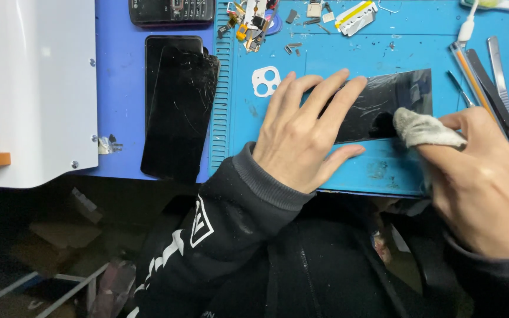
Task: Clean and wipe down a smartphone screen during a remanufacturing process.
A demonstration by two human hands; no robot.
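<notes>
Cracked black phone screens [178,106] stacked well left of the left hand, white machine housing [33,88] further left, white camera-lens frame [265,80] just beside its fingertips, tweezers and tools [490,76] above the right hand.

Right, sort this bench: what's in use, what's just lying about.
In use: left hand pressing the black panel; right hand holding the grey cloth on it.

Lying about: cracked screens, white camera frame, tweezers, small parts.

Bare mat [349,59] above the hands lies open; tools [490,76] crowd the right edge.
</notes>
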